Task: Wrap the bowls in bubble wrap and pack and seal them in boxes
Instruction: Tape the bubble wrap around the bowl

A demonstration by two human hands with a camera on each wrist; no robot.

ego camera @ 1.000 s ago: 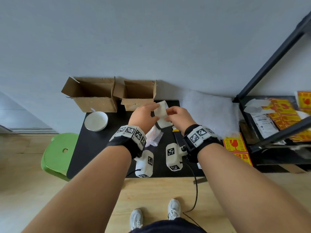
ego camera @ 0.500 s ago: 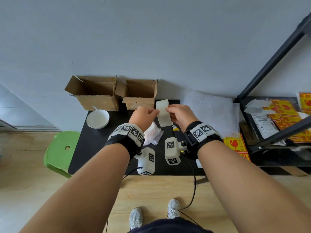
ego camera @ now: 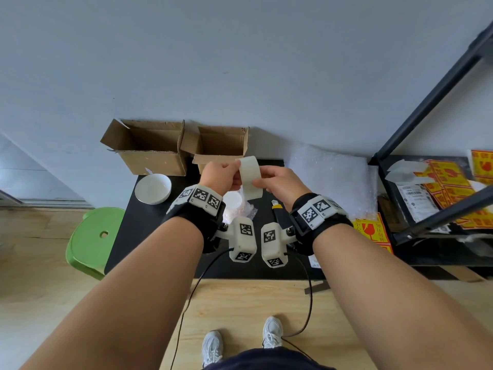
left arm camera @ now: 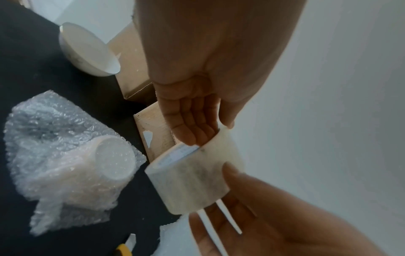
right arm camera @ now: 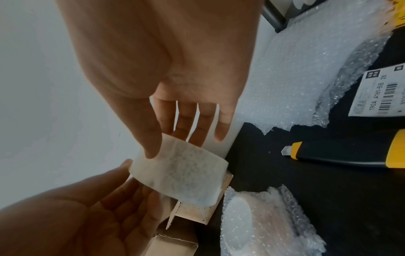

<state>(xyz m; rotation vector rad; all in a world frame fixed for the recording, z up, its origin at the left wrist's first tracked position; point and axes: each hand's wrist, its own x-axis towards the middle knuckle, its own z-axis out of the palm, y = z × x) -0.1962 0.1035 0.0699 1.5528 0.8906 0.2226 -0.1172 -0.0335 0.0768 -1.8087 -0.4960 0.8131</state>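
Note:
Both hands hold a whitish tape roll [ego camera: 249,177] [left arm camera: 197,181] [right arm camera: 179,176] in the air above the back of the black table [ego camera: 138,236]. My left hand [ego camera: 221,177] [left arm camera: 192,124] pinches its left edge, fingers on one side and thumb on the other. My right hand [ego camera: 277,180] [right arm camera: 171,131] pinches the right edge, thumb on the outer face. Under the hands lies a bowl wrapped in bubble wrap [ego camera: 237,204] [left arm camera: 72,164] [right arm camera: 263,221]. A bare white bowl [ego camera: 152,188] [left arm camera: 87,53] sits at the table's back left.
Two open cardboard boxes [ego camera: 149,148] [ego camera: 221,145] stand against the wall. Bubble wrap sheets [ego camera: 333,180] lie at the right, with a yellow-black utility knife [ego camera: 277,209] [right arm camera: 350,154] near them. A green stool [ego camera: 93,236] stands left, and a black shelf with warning stickers [ego camera: 440,188] right.
The hands have turned the tape roll a little and shifted their hold on it. It stays in the air over the back of the table.

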